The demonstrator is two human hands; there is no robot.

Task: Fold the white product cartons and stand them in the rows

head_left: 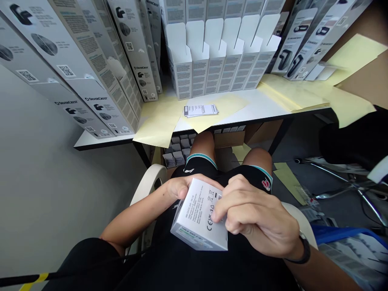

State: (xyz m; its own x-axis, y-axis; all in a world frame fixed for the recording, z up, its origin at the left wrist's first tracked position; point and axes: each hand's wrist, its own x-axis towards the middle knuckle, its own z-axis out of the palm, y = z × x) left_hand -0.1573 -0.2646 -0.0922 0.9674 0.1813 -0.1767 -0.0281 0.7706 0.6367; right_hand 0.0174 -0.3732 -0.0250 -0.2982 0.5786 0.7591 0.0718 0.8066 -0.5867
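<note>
Box (194, 206) held over the lap, tilted, printed face up, well below the table edge; left hand (182, 188) closed on its far left corner, thumb at the edge, remaining grip partly hidden behind the box; right hand (257, 218) over the right side of the face, fingers bent, fingertips against the print and covering part of it; whether it also grips, cannot tell; wristband (304, 248) on the right wrist. Table (242, 111) lies ahead, knees beneath it; leaflets (200, 110) near its front edge on yellow paper (162, 121), which overhangs; behind them a row of cartons (198, 76), flaps raised, blocks the back; tall packs (115, 105) crowd the left; paper stack (291, 95) at right; small boxes (178, 155) under the table; blue bag (339, 234) on the floor, right.
</note>
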